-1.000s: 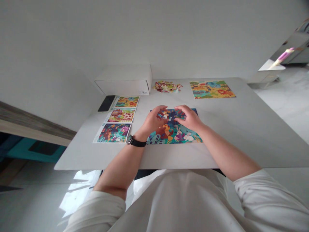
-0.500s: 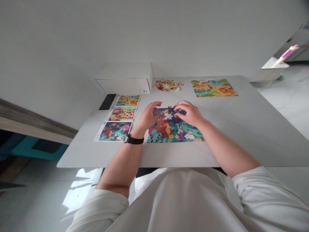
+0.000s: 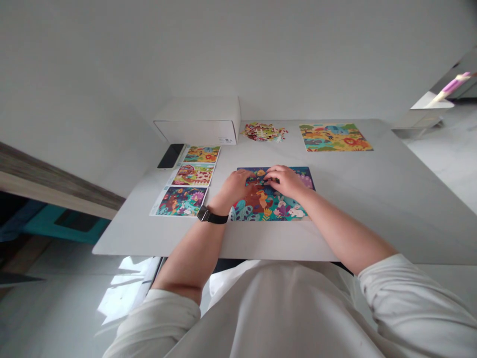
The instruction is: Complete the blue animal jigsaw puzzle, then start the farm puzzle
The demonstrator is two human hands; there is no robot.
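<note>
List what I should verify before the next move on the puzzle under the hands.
1. Left hand resting on the rabbit puzzle: ok.
2. Right hand on the same puzzle: ok.
3. Piece under the fingers seated flat: cannot tell, hidden.
4. Puzzle lying fully on the table: ok.
5. Pile of loose pieces lying apart, at the far side: ok.
6. Three picture cards uncovered: ok.

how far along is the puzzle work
Done: the far orange-and-green animal jigsaw lies assembled. In hand: left hand and right hand press on the dark blue forest jigsaw, which looks almost whole. Left: a heap of loose puzzle pieces beside the white box.
</note>
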